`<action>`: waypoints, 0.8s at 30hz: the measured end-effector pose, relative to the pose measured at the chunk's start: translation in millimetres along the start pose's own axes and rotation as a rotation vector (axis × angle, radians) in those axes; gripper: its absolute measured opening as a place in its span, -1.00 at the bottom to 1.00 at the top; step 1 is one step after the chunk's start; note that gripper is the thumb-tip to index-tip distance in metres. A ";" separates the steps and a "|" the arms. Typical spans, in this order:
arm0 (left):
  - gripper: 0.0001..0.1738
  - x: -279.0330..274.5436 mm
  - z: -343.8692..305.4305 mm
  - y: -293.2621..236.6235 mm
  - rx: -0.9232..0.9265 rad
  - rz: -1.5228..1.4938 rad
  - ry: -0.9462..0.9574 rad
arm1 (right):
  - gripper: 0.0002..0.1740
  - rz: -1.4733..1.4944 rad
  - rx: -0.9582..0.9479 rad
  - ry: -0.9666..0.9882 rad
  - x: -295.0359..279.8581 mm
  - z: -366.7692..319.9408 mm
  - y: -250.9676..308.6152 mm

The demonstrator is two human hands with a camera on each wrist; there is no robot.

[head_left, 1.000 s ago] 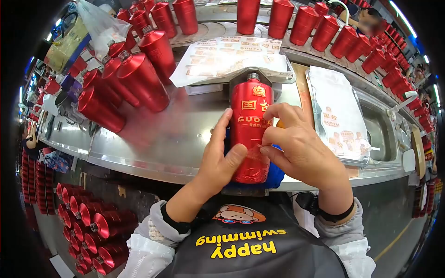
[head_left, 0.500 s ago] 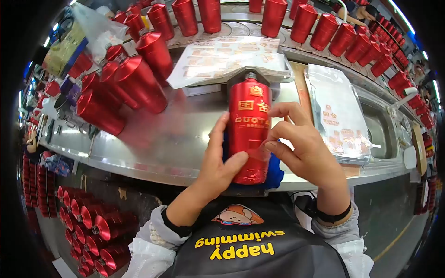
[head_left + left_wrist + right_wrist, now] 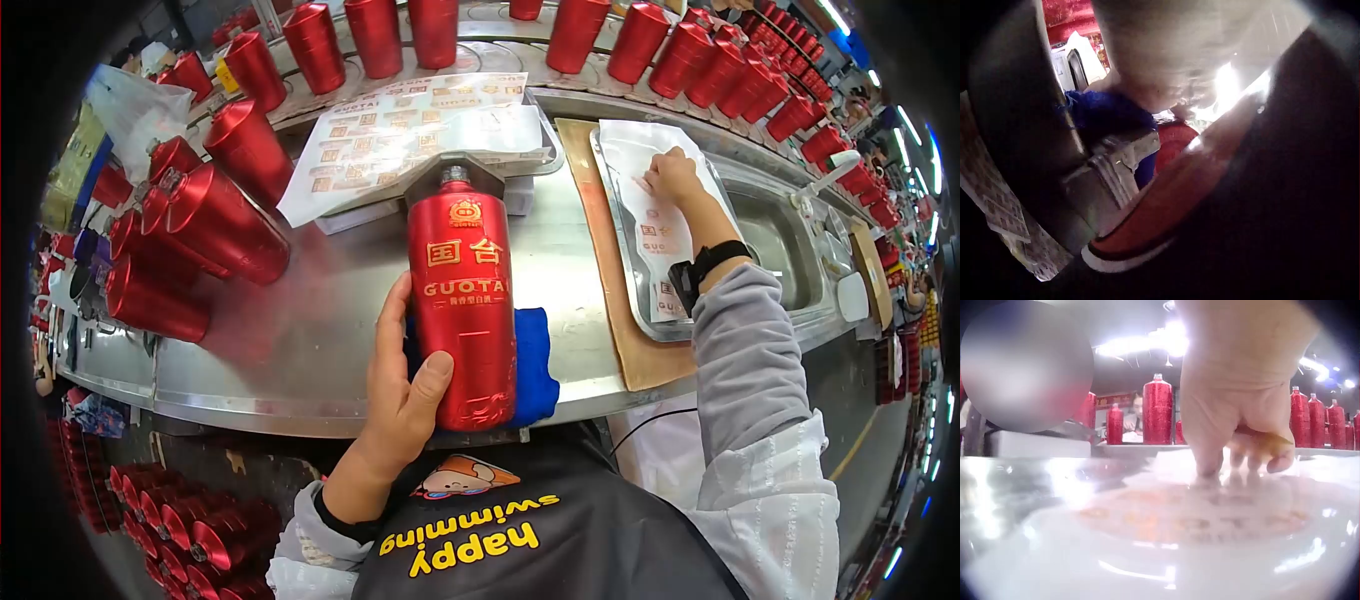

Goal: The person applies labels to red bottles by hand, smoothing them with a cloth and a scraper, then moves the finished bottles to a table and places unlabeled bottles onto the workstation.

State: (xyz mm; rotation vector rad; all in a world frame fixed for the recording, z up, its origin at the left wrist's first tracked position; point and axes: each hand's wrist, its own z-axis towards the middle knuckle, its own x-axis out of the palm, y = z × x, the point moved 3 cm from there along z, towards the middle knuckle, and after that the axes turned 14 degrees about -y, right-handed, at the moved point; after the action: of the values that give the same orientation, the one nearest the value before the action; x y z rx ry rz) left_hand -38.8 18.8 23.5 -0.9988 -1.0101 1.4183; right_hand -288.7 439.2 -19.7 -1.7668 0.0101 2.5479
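Observation:
A red bottle (image 3: 465,345) with gold GUOTAI lettering lies on a dark cradle and blue cloth (image 3: 537,370), its neck away from me. My left hand (image 3: 392,400) holds the bottle's lower left side, the fingers along its flank and the thumb over the front. At the right, my right hand (image 3: 677,178) reaches onto a wet white decal sheet (image 3: 652,215) in a metal tray (image 3: 668,331). Its bent fingertips touch the sheet, and a yellow piece (image 3: 1279,439) is tucked between palm and fingers in the right wrist view. The left wrist view is mostly dark.
Several red bottles (image 3: 225,225) stand at the left of the metal bench. Another printed sheet (image 3: 400,130) lies behind the cradle. Beyond it a conveyor carries a row of red bottles (image 3: 685,60). A sink (image 3: 775,225) sits at the right, and more bottles (image 3: 225,530) are stacked below left.
My right hand has left the bottle's front and moved right and away onto the sheet in the tray. The left hand keeps holding the bottle. The head view has turned right.

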 end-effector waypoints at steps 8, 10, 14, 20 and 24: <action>-0.24 3.5 0.7 0.7 -0.032 -0.085 -0.039 | -0.85 0.515 -0.403 -0.142 -137.6 -70.8 101.6; -0.30 3.0 0.9 1.1 -0.009 -0.094 -0.052 | -0.86 0.772 -0.501 -0.040 -185.5 -104.2 143.1; -0.24 1.0 0.9 0.8 -0.064 -0.204 -0.041 | -0.87 1.031 -0.610 0.117 -226.4 -157.9 207.2; -0.11 1.8 -7.4 -7.2 0.051 0.066 -0.060 | -0.81 0.885 -0.568 -0.065 -208.7 -178.3 235.3; -0.01 5.6 -8.2 -8.1 0.109 0.226 -0.052 | -0.83 0.916 -0.528 -0.119 -203.6 -179.1 234.7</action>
State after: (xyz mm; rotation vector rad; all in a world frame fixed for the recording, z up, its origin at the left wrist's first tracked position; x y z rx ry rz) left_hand -29.0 25.3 28.7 -1.0246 -0.8681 1.6745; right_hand -58.6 193.5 103.9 -2.1275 0.2075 3.5601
